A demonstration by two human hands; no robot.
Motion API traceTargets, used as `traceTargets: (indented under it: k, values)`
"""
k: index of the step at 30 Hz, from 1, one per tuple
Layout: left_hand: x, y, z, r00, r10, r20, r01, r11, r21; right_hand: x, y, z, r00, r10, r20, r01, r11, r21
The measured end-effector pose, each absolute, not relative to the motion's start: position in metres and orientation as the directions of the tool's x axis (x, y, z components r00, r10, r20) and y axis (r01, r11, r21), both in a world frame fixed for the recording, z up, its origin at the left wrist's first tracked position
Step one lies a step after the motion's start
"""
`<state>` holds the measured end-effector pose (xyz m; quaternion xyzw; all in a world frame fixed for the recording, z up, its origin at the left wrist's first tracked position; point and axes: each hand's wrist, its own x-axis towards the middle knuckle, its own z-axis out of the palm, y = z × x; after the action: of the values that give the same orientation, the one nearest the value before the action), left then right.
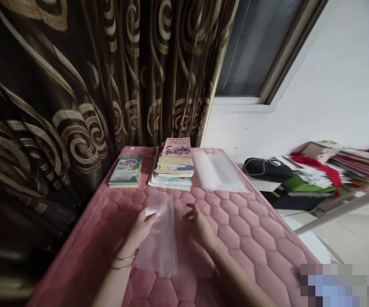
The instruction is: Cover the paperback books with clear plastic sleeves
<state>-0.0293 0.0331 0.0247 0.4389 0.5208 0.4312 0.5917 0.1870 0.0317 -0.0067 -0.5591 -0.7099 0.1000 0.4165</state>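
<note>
My left hand (144, 228) grips the left edge of a clear plastic book cover (163, 238), thumb on top. The cover lies lengthwise above the pink quilted surface (160, 292), with a fold line down its right part. A faint see-through layer seems to reach farther right, toward my right wrist. To the right of the cover is my right hand (199, 226), its fingers loosely bent and apart, with nothing visible between them. Beyond both hands, a stack of books (175, 167) has a pink-covered book (177, 147) on top.
A green-edged book (126, 171) lies at the far left. Right of the stack is a pile of clear plastic covers (221, 172). A dark patterned curtain (158, 85) hangs along the left and back. Papers and a black bag (267, 169) lie beyond the right edge.
</note>
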Motion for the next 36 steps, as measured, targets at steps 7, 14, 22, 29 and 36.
traceTargets:
  k: [7,14,22,29,36]
  values:
    - [-0.051,0.045,0.021,0.001,0.995,-0.095,0.312,0.090,0.946,0.278,0.028,0.006,0.189,0.979,0.074,0.539,-0.041,-0.841]
    - [-0.047,0.040,0.022,-0.088,0.984,-0.153,0.705,0.170,0.689,0.296,0.020,-0.017,0.275,0.954,0.121,0.790,-0.153,-0.593]
    - [0.008,0.006,0.032,0.116,0.975,0.190,0.387,-0.220,0.895,0.288,0.014,-0.011,0.233,0.963,0.138,0.835,-0.125,-0.535]
    - [0.048,-0.031,0.021,0.706,0.708,0.025,0.569,-0.587,0.576,0.289,0.012,-0.011,0.182,0.971,0.157,0.848,-0.074,-0.525]
    - [0.042,-0.035,0.007,0.731,0.682,0.022,0.600,-0.658,0.456,0.298,0.013,-0.018,0.108,0.984,0.144,0.865,-0.022,-0.501]
